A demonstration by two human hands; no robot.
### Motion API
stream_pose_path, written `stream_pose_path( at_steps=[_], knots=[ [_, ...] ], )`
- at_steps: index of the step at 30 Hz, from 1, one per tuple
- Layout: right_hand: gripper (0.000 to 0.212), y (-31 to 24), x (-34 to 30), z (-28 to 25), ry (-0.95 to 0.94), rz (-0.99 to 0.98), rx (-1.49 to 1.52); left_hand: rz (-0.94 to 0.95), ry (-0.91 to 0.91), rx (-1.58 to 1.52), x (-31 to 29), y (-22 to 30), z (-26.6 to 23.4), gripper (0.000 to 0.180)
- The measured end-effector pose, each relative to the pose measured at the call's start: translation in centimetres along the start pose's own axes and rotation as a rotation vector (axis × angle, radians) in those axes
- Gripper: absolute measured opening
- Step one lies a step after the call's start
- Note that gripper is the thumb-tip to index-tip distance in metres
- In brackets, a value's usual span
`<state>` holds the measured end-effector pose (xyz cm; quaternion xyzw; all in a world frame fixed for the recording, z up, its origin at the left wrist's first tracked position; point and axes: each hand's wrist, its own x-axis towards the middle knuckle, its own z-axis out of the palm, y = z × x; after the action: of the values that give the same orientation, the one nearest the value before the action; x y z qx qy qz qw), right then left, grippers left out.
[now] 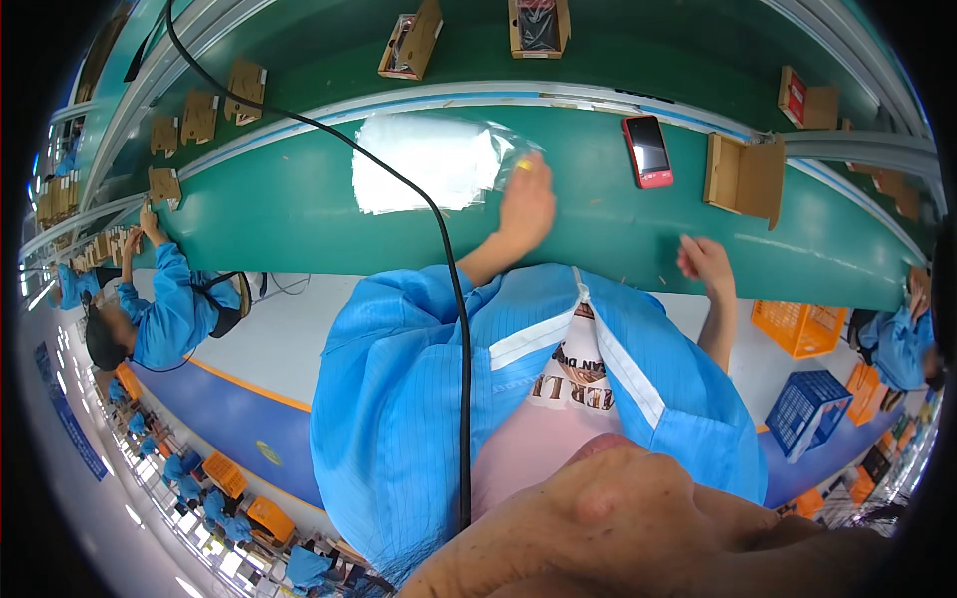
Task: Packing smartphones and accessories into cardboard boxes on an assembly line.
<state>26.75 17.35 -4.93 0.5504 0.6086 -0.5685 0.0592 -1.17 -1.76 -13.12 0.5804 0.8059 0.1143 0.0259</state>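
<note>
Where the left hand point(526, 204) reaches: edge of clear plastic bags point(419, 167) on the green bench point(289, 219); grip not discernible.
Right hand point(706, 262): loosely curled, free, near bench's front edge.
Red device point(649, 151): between bags and open carton point(740, 175).

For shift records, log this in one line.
left hand: at plastic pile; right hand: curled; red handheld: screen up; bench carton: open

The green bench top point(598, 244) carries three items toward its middle and right: a spread pile of white and clear plastic bags point(424, 164), a red handheld device point(649, 151) with dark screen upward, and, just beside it, an open brown carton point(736, 174). Beyond a pale rail point(449, 98), a second green surface point(618, 65) bears several brown boxes point(246, 90), some open with contents visible.
</note>
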Motion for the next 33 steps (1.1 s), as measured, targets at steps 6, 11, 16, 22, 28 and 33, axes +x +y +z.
stream_pose_path(
  at_steps=[6,11,16,22,28,33],
  knots=[
    [0.081,-8.2,9.1,6.6,0.58,-0.518,-0.738,0.277,0.088,-0.327,0.2,2.4,-0.1,0.045],
    [0.082,-10.4,14.0,7.7,0.419,-0.33,-0.885,0.067,0.135,-0.312,1.8,1.3,0.7,0.027],
    [0.066,-8.9,13.9,3.2,0.315,-0.408,-0.199,0.055,0.12,-0.275,2.8,-0.2,1.9,0.01],
    [0.034,-5.5,5.8,5.8,0.189,-0.288,0.525,-0.137,0.089,-0.539,3.0,-0.2,1.0,0.006],
    [0.03,-2.6,2.2,13.1,0.088,-0.479,0.709,-0.259,0.063,-0.684,4.0,-1.0,1.7,0.009],
    [0.022,-3.4,1.3,14.7,0.355,-0.653,-0.185,-0.569,-0.03,-0.789,4.8,-1.1,0.6,0.01]
  ],
)
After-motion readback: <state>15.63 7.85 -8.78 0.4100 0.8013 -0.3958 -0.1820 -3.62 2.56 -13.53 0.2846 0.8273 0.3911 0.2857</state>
